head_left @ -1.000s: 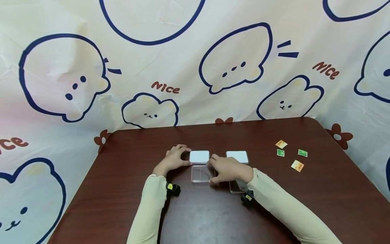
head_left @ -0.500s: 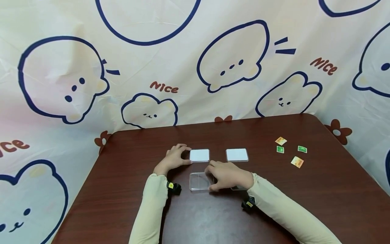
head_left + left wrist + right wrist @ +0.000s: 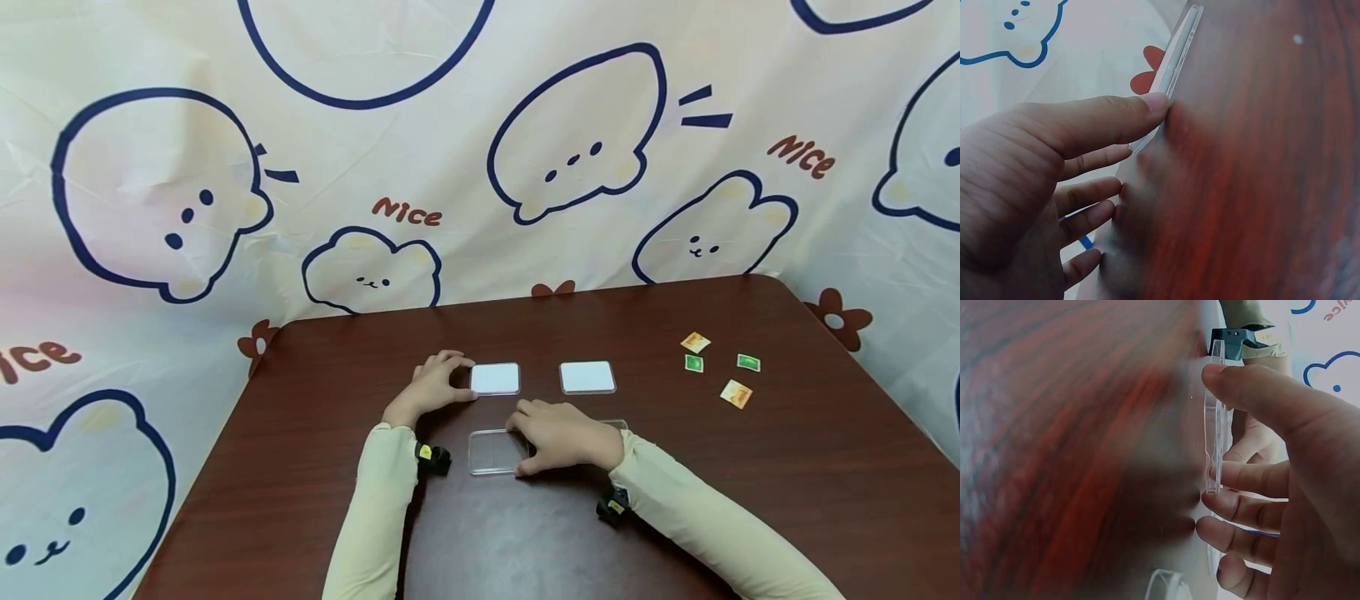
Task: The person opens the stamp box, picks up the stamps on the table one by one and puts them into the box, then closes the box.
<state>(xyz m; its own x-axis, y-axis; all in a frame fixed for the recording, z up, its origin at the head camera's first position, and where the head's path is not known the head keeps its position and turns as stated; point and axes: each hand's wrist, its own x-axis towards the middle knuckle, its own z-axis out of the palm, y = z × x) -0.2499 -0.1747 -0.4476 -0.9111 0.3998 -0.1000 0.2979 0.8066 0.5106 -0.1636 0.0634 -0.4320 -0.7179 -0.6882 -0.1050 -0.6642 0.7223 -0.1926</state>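
Note:
My left hand [image 3: 430,387] holds the left end of a small clear case with a white insert [image 3: 495,379], thumb on the near edge and forefinger at the far edge. In the left wrist view the thumb presses the edge of that flat case [image 3: 1175,53]. Nearer to me, my right hand [image 3: 564,435] grips the right end of a clear plastic lid [image 3: 491,454] between thumb and fingers. The right wrist view shows this transparent lid [image 3: 1212,428] edge-on. A second clear lid [image 3: 617,423] is mostly hidden behind the right hand.
A second case with a white insert [image 3: 588,377] lies right of the first. Farther right on the brown table [image 3: 637,533] are two orange stamp-like pieces [image 3: 737,394] and two green ones [image 3: 693,363]. A patterned cloth [image 3: 465,167] hangs behind.
My right hand has drawn the clear lid toward me, away from the first white-insert case, and now holds it almost still. The left hand keeps its place at the case.

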